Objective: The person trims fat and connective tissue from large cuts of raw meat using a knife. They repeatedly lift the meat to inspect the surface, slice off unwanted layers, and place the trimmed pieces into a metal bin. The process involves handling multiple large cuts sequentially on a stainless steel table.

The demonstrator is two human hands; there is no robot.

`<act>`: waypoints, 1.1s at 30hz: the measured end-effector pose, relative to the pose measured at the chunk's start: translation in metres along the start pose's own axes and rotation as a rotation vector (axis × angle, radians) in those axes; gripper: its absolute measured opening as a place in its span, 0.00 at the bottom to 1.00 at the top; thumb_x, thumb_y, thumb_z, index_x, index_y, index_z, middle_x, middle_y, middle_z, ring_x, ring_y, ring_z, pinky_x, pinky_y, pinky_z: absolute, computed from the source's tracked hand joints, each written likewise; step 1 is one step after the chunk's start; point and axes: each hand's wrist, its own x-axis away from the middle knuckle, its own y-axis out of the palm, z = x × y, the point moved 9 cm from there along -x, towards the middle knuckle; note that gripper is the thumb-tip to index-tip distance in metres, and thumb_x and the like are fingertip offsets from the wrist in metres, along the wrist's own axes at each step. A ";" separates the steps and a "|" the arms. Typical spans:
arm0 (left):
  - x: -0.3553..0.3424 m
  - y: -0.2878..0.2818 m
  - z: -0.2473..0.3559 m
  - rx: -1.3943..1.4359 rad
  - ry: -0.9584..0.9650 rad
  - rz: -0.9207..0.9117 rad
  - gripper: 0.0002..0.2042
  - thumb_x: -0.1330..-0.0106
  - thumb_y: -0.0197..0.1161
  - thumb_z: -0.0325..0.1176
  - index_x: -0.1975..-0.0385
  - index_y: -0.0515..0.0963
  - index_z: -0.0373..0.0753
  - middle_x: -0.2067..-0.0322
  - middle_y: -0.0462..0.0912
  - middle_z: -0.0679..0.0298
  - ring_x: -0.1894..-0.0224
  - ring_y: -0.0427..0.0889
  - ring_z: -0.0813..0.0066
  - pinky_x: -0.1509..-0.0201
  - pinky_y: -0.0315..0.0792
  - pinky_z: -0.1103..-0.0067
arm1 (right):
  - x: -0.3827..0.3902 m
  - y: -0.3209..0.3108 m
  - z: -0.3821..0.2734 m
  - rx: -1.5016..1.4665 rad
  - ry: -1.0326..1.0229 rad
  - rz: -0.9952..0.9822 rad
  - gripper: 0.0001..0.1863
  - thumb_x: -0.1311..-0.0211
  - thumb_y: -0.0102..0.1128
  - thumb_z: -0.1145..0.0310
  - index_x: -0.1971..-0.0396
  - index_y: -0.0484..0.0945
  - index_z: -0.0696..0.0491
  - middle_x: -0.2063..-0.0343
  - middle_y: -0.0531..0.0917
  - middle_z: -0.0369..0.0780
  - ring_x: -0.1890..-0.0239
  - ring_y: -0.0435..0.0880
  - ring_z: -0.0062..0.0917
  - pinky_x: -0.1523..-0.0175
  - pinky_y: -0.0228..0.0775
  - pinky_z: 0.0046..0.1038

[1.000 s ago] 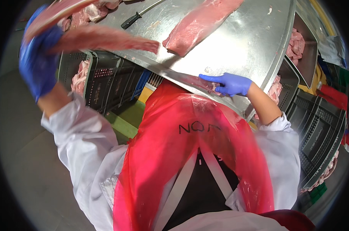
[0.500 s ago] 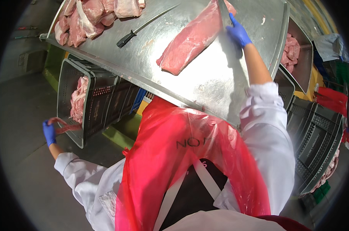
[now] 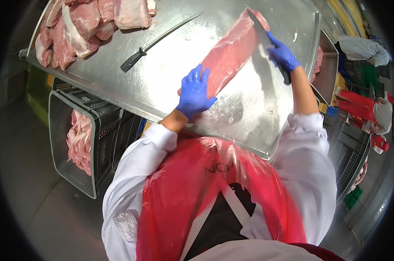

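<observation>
Note long pink meat slab [image 3: 233, 51] slanting far-right from under spread blue-gloved left grip [image 3: 194, 93], toward blue-gloved right grip [image 3: 284, 58] clasping black-handled steel knife [image 3: 259, 30].

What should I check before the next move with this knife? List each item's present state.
1. Right hand gripping the knife by its handle: ok.
2. Left hand resting on the long piece of meat: ok, at its near end.
3. Left hand away from the blade: ok, the blade is at the far end.
4. Sharpening steel apart from the meat: ok, lying to its left.
5. Blade's depth in the meat: cannot tell.
</observation>
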 end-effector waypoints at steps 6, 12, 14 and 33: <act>-0.017 0.021 0.002 -0.186 0.093 -0.129 0.45 0.51 0.70 0.43 0.30 0.60 0.37 0.28 0.53 0.45 0.28 0.55 0.43 0.32 0.57 0.56 | -0.021 0.009 -0.040 -0.027 0.063 0.112 0.42 0.39 0.50 0.73 0.23 0.52 0.39 0.79 0.77 0.37 0.81 0.74 0.21 0.73 0.72 0.27; -0.023 -0.007 -0.025 0.036 0.151 -0.051 0.44 0.59 0.71 0.35 0.34 0.63 0.38 0.32 0.59 0.44 0.31 0.59 0.42 0.31 0.58 0.54 | 0.041 0.038 0.009 -0.170 0.075 0.036 0.43 0.40 0.50 0.76 0.24 0.55 0.36 0.74 0.78 0.35 0.81 0.71 0.17 0.73 0.70 0.24; -0.027 -0.009 -0.026 0.066 0.221 -0.033 0.45 0.61 0.71 0.34 0.35 0.64 0.37 0.31 0.59 0.44 0.31 0.58 0.41 0.31 0.57 0.53 | 0.038 0.038 -0.025 -0.166 0.088 0.069 0.47 0.43 0.49 0.79 0.24 0.54 0.27 0.70 0.78 0.36 0.78 0.69 0.18 0.72 0.66 0.23; -0.216 0.036 0.043 0.212 0.024 0.029 0.25 0.41 0.68 0.51 0.62 0.77 0.31 0.63 0.82 0.43 0.60 0.82 0.44 0.54 0.74 0.59 | 0.304 0.074 0.085 -0.837 0.207 0.305 0.44 0.32 0.53 0.79 0.22 0.45 0.36 0.79 0.75 0.33 0.84 0.70 0.14 0.79 0.68 0.20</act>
